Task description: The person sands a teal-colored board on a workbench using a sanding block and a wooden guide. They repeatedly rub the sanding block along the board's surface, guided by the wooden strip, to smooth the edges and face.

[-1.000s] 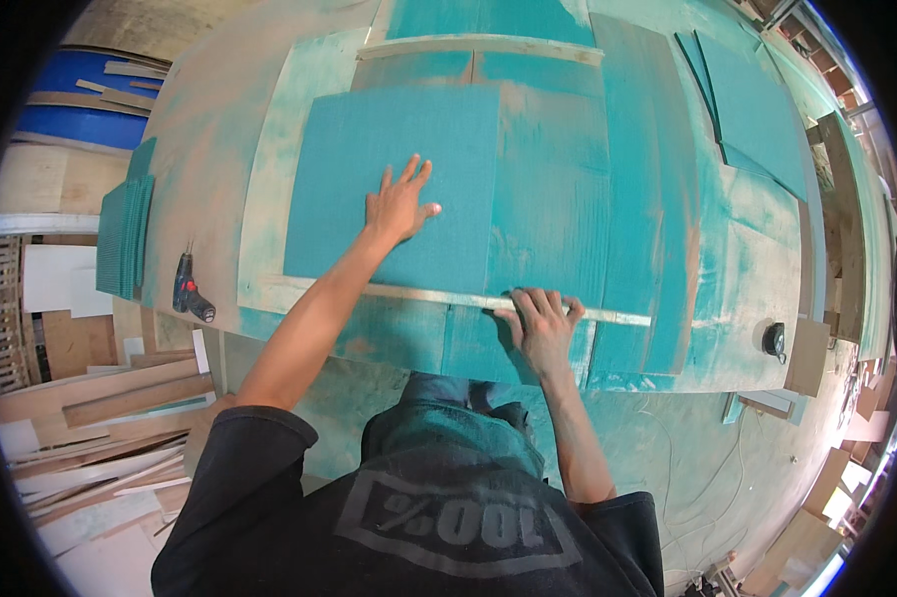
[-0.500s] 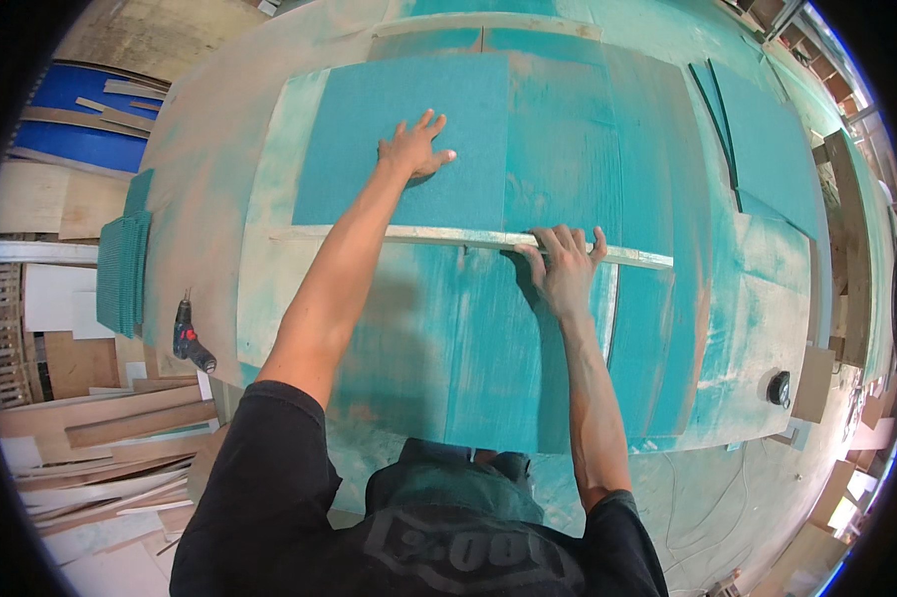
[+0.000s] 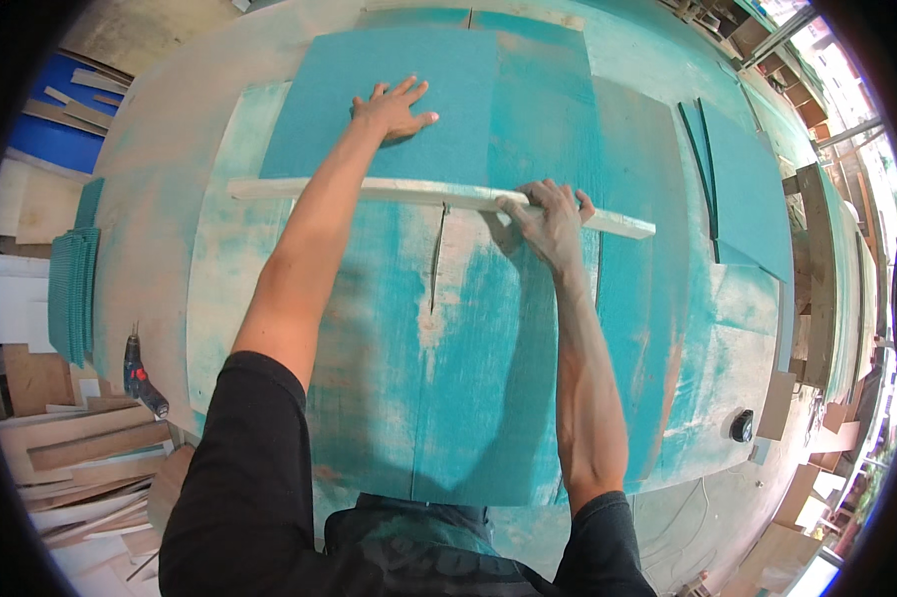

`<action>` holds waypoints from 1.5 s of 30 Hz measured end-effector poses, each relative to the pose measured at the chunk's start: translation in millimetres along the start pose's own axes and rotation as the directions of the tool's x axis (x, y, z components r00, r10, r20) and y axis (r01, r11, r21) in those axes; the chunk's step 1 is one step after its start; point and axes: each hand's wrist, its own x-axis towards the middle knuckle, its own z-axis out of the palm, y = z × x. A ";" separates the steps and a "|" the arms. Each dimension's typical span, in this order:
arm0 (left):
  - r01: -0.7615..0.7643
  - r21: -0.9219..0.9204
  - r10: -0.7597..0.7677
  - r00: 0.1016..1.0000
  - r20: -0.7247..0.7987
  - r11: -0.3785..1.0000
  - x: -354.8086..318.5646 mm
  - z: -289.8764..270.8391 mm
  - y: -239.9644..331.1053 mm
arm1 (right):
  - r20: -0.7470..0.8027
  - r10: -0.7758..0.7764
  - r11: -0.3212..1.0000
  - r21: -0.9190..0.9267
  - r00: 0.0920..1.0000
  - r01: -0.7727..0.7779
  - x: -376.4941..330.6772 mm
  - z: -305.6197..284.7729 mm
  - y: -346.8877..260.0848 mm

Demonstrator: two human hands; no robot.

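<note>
My left hand (image 3: 397,111) lies with its fingers spread on a flat teal panel (image 3: 309,109) on the far part of the worktop. A long pale wooden bar (image 3: 428,192) runs crosswise along the panel's near edge, passing under my left forearm. Near its right end, my right hand (image 3: 553,221) is closed over the bar, fingers on the far side and thumb on the near side. Just below the bar, a narrow dark slit (image 3: 436,264) shows in the teal-stained worktop (image 3: 369,398).
A cordless drill (image 3: 142,376) lies at the left, near a stack of teal sheets (image 3: 73,294). More teal panels (image 3: 747,189) rest at the right. A small black round object (image 3: 742,426) sits near the right edge. Wood offcuts (image 3: 100,448) are piled lower left.
The panel, bar and both hands have moved farther away from me. My right fingers have closed more around the bar. The slit below it shows more plainly. The whole view has shifted somewhat.
</note>
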 end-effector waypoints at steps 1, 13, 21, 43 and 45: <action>-0.006 -0.011 0.006 1.000 0.002 1.000 -7.2 -0.3 2.0 | -0.018 -0.021 1.000 0.001 1.000 0.021 -2.2 0.4 2.7; -0.035 -0.164 0.029 0.999 -0.035 0.986 -294.6 53.8 31.1 | -0.010 -0.020 1.000 -0.010 1.000 0.020 -268.1 -45.3 -74.1; -0.014 -0.169 0.019 0.999 0.029 0.985 -508.1 102.0 52.1 | 0.035 0.029 0.998 0.055 0.999 -0.031 -474.4 -76.4 -132.6; 0.463 -0.299 -0.540 0.795 -0.277 0.835 -551.5 157.3 -54.8 | 0.310 0.299 0.950 -0.011 0.902 -0.311 -470.5 -57.4 -156.6; 0.618 -0.294 -0.680 0.701 -0.214 0.729 -556.1 147.0 -85.5 | 0.366 0.308 0.950 -0.070 0.878 -0.305 -463.2 -56.2 -166.4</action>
